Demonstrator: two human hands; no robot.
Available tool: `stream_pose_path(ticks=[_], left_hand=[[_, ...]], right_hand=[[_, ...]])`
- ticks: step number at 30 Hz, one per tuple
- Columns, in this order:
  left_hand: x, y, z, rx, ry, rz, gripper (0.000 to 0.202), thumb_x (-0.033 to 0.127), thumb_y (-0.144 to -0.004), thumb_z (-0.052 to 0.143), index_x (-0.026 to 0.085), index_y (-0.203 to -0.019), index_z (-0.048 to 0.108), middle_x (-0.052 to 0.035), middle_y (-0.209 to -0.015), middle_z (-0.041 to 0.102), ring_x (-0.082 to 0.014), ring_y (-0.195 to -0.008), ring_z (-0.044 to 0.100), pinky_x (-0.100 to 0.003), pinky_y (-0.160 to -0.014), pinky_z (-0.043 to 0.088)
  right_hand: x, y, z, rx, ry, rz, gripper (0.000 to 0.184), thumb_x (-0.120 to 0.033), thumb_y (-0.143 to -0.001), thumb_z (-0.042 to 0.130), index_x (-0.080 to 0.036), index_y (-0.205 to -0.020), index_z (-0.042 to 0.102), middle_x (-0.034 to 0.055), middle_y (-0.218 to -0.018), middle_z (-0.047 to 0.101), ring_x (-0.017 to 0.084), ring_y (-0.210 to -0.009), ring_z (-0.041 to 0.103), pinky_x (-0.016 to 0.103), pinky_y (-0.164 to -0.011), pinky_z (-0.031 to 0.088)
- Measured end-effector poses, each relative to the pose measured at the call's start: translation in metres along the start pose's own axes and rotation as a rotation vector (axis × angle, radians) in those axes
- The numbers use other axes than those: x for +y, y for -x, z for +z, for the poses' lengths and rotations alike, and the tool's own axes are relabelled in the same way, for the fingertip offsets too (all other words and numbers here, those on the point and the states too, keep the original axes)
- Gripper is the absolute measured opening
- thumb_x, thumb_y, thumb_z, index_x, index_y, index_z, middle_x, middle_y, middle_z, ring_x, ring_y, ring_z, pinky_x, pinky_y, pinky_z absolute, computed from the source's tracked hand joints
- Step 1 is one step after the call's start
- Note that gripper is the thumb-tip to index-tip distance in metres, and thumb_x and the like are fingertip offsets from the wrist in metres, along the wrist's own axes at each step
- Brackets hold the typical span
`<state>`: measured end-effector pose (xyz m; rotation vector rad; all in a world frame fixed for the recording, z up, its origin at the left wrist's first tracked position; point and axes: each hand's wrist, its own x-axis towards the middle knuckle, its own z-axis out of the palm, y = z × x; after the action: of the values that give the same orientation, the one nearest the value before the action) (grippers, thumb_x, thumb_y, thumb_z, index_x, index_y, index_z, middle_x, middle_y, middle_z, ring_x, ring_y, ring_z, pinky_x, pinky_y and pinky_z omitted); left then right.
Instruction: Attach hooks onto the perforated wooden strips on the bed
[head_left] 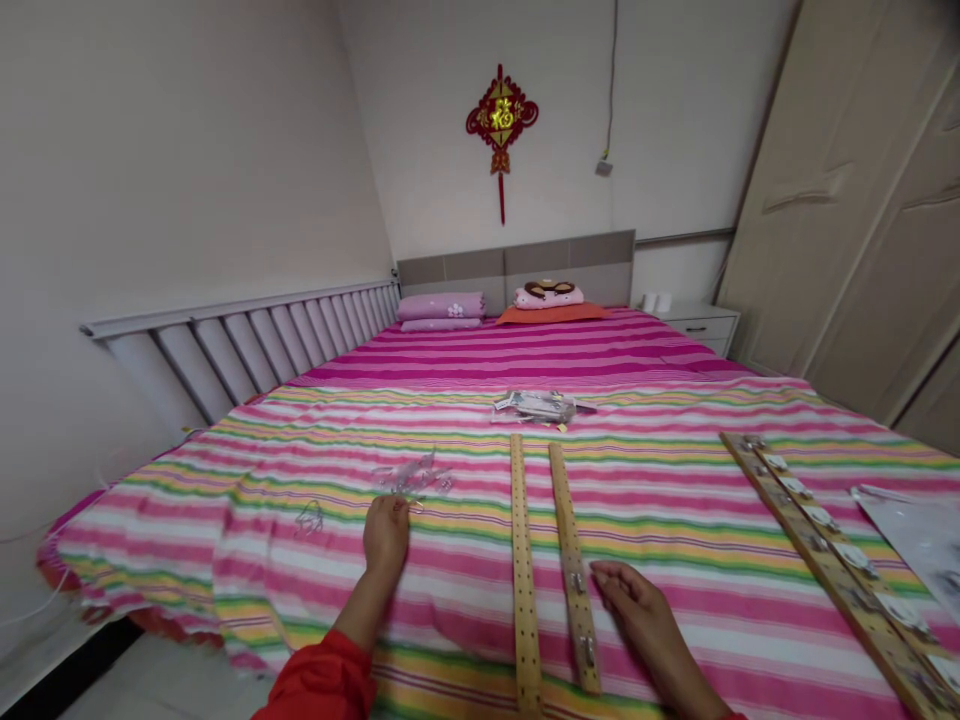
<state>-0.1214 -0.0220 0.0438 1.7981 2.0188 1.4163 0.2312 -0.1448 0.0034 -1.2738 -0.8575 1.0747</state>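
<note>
My left hand (386,535) is closed, fingertips together, at the near edge of a crumpled clear plastic bag (412,475). A thin, shiny wire-like bit shows at its fingertips, too small to make out. My right hand (637,600) rests beside a narrow wooden strip (564,510), its fingers loosely bent and apart with nothing visible in them. Two small metal fittings (577,582) sit on the near half of that strip. Left of it lies a longer wooden strip (519,540) with rows of holes. A small tangle of thin metal pieces (309,517) lies to the left.
A long wooden board (810,560) carrying several metal clips and white tags lies on the right, with a clear plastic packet (915,535) beside it. Farther back is another plastic-wrapped bundle (541,405). A striped cloth (450,610) covers the bed; a railing (255,340) lines its left side.
</note>
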Motion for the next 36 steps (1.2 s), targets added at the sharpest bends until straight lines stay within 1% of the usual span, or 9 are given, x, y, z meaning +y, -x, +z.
stream_pose_path(ticks=[4,10,15,18,21,24,26,29,36], left_hand=[[0.013,0.007,-0.008,-0.048,0.361,-0.319,0.013,0.03,-0.061,0.065,0.018,-0.062,0.062,-0.0018,-0.064,0.06,-0.02,-0.07,0.057,-0.031,-0.069,0.047],[0.062,0.04,-0.02,-0.304,0.954,-0.808,0.01,0.016,-0.067,0.069,0.015,-0.065,0.059,0.0041,-0.05,0.054,-0.0056,-0.042,0.049,-0.015,-0.042,0.04],[0.112,0.075,-0.023,-0.484,1.159,-0.945,0.013,0.008,-0.068,0.07,0.015,-0.074,0.061,0.0028,-0.059,0.061,-0.0038,-0.047,0.055,-0.011,-0.044,0.043],[0.132,0.093,-0.018,-0.573,1.054,-0.843,0.016,0.019,-0.064,0.075,0.016,-0.07,0.06,0.0049,-0.054,0.056,-0.0043,-0.045,0.051,-0.013,-0.042,0.039],[0.148,0.106,-0.012,-0.579,0.818,-0.535,0.025,0.035,-0.061,0.075,0.016,-0.064,0.06,0.0053,-0.051,0.053,-0.007,-0.046,0.048,-0.017,-0.044,0.037],[0.16,0.113,-0.01,-0.556,0.634,-0.22,0.026,0.042,-0.064,0.068,0.017,-0.065,0.06,0.0018,-0.058,0.059,-0.0125,-0.057,0.054,-0.022,-0.054,0.042],[0.166,0.116,-0.011,-0.586,0.515,-0.09,0.023,0.041,-0.069,0.062,0.019,-0.065,0.059,0.0014,-0.06,0.06,-0.0134,-0.058,0.055,-0.023,-0.054,0.04],[0.171,0.119,-0.014,-0.684,0.331,0.028,0.016,0.035,-0.073,0.058,0.02,-0.067,0.059,0.0018,-0.06,0.061,-0.013,-0.057,0.054,-0.022,-0.054,0.037],[0.177,0.112,-0.032,-0.805,0.045,0.153,0.008,0.025,-0.07,0.056,0.021,-0.064,0.059,0.0019,-0.062,0.061,-0.0134,-0.059,0.053,-0.021,-0.053,0.031]], right_hand=[[0.005,-0.002,-0.001,-0.002,-0.012,-0.015,0.036,-0.047,-0.057,0.075,-0.017,-0.077,0.071,-0.0017,-0.056,0.057,0.013,-0.052,0.045,0.026,-0.05,0.034],[0.0,-0.001,0.003,0.01,-0.042,-0.019,0.034,-0.046,-0.058,0.074,-0.016,-0.074,0.07,-0.0041,-0.052,0.052,0.012,-0.05,0.043,0.025,-0.05,0.033],[-0.013,0.006,0.005,0.036,-0.11,-0.024,0.034,-0.049,-0.061,0.073,-0.016,-0.071,0.068,-0.005,-0.048,0.046,0.012,-0.047,0.04,0.025,-0.045,0.03],[-0.023,0.014,0.007,0.045,-0.112,-0.091,0.033,-0.049,-0.063,0.072,-0.017,-0.068,0.066,-0.0037,-0.05,0.048,0.013,-0.049,0.043,0.026,-0.047,0.034],[-0.035,0.029,0.014,0.021,-0.024,-0.197,0.03,-0.047,-0.068,0.069,-0.017,-0.074,0.065,-0.0008,-0.059,0.055,0.015,-0.057,0.05,0.027,-0.054,0.041],[-0.049,0.047,0.025,-0.002,0.152,-0.315,0.034,-0.038,-0.069,0.07,-0.019,-0.097,0.065,0.0005,-0.072,0.058,0.017,-0.061,0.053,0.028,-0.056,0.046],[-0.057,0.057,0.031,-0.03,0.28,-0.443,0.054,-0.027,-0.063,0.075,-0.021,-0.114,0.06,0.0032,-0.088,0.06,0.02,-0.075,0.057,0.032,-0.068,0.05],[-0.063,0.063,0.036,-0.08,0.396,-0.557,0.074,-0.016,-0.06,0.075,-0.024,-0.129,0.049,0.006,-0.105,0.056,0.024,-0.095,0.056,0.035,-0.084,0.049],[-0.065,0.053,0.02,-0.151,0.454,-0.619,0.075,-0.012,-0.07,0.066,-0.025,-0.137,0.038,0.0062,-0.108,0.054,0.023,-0.103,0.054,0.035,-0.088,0.046]])
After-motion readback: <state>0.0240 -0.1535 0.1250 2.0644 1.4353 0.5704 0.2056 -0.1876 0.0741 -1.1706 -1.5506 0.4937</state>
